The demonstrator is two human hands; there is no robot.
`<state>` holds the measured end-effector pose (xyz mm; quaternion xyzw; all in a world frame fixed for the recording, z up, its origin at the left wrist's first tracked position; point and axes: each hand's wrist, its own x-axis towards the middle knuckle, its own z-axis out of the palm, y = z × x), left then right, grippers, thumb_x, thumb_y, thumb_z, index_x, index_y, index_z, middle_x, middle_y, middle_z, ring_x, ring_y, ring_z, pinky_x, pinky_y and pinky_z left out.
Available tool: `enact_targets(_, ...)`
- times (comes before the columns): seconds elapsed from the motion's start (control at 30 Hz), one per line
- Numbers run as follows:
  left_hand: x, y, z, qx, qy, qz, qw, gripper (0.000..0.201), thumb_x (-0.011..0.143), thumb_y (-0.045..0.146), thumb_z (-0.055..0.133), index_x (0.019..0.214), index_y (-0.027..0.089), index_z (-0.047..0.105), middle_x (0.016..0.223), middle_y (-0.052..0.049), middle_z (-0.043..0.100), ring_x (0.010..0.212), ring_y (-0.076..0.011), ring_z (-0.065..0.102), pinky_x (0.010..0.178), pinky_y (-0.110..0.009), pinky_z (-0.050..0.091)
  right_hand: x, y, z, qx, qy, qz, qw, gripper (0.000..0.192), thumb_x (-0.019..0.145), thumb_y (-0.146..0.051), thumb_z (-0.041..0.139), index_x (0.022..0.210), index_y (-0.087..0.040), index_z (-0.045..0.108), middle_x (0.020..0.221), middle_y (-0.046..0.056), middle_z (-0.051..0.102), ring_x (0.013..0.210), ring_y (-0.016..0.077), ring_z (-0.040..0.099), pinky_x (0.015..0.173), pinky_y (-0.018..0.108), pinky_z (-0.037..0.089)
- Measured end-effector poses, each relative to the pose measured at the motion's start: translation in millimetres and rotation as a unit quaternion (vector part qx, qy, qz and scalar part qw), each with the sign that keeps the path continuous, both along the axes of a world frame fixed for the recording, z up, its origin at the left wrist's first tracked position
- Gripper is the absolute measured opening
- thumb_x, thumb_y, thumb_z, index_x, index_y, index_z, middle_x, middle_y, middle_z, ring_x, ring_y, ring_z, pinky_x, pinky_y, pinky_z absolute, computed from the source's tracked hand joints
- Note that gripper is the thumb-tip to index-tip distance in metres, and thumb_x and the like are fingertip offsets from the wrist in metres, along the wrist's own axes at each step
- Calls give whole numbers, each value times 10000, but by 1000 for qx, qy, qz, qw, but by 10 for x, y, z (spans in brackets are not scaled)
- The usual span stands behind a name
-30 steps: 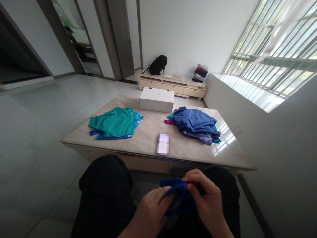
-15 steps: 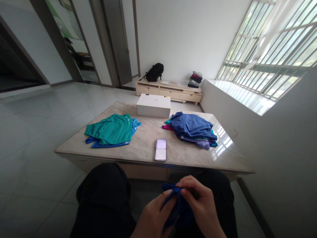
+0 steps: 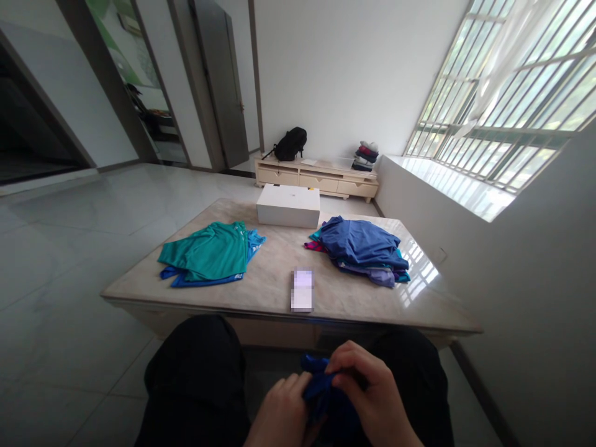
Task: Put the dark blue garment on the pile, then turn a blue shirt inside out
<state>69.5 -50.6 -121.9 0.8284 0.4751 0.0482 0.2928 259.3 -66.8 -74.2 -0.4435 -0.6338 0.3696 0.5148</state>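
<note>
The blue garment was bunched in the person's lap, below the near edge of the bench, and sat between the two hands. The right hand was closed over the top of the cloth, fingers curled and pinching a fold at its upper edge. The left hand was pressed against the cloth's left side, fingers bent round it; how firmly it gripped could not be told, as part of the hand ran out of the bottom of the view. Both hands were held low and close together, just above the dark-trousered knees, palms turned inward toward each other.

On the bench, a phone with its face blurred lay near the front edge, almost directly beyond the hands. Left of the phone lay a flat stack of green and blue shirts. Right of the phone lay a looser heap of blue and purple clothing. A white box stood at the far edge of the bench, behind the phone and between the two piles. Nothing on the bench touched the hands or the held garment.

Beyond the bench, a low cabinet stood against the far wall, carrying a black backpack at its left end and a small stack of folded clothes at its right end.
</note>
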Motion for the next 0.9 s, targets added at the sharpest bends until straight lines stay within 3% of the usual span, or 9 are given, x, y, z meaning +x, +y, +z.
enact_targets(0.2,-134,6,219,-4,50,-18,999,289,861,167,679,1141,182,748,1172,-108,753,1033,-292,687,915,-377,516,92,23,-17,29,-41,24,998,61,964,-219,695,909,-233,718,882,6,690,821,143,668,754,213,490)
enact_targets(0.37,-315,20,477,68,44,-53,995,127,857,193,772,983,207,773,1065,-70,770,942,-260,696,823,-333,507,251,1,15,38,-90,22,995,92,1000,-192,626,937,-241,671,912,1,673,834,139,658,772,216,487)
enact_targets(0.43,-392,61,590,103,15,-85,991,112,831,226,833,910,211,754,1009,-42,773,890,-247,704,777,-316,507,304,-1,65,45,-111,12,993,102,1025,-213,579,955,-240,649,913,4,661,832,144,652,770,225,488)
enact_targets(0.53,-475,116,710,153,-97,-101,978,152,849,234,832,839,205,683,907,-1,751,816,-203,713,726,-267,514,353,0,168,54,-150,-7,987,128,1055,-241,507,997,-242,622,916,8,667,827,150,661,759,233,496)
enact_targets(0.6,-492,123,739,185,-196,-69,961,126,899,215,770,857,214,652,851,21,732,776,-165,715,710,-221,523,369,-8,243,66,-186,-25,980,141,1066,-233,470,1053,-250,609,934,9,698,822,147,687,744,229,503)
enact_targets(0.7,-475,86,739,212,-318,30,924,117,917,184,726,974,251,650,858,49,747,751,-128,729,721,-164,551,397,-33,368,124,-254,-61,957,144,1055,-201,481,1123,-255,596,943,12,739,778,149,716,715,232,512)
enact_targets(0.83,-465,-22,774,164,-421,140,881,389,931,238,731,1295,292,605,880,49,777,766,-134,760,768,-175,606,475,-78,540,227,-320,-77,917,183,982,-137,573,1120,-255,588,844,9,723,672,164,675,651,268,487)
enact_targets(0.9,-487,-98,809,144,-429,174,875,383,932,305,740,1303,279,648,909,17,797,801,-157,779,788,-195,626,497,-122,572,249,-312,-58,915,245,943,-107,589,1131,-263,582,840,16,706,664,175,653,637,286,481)
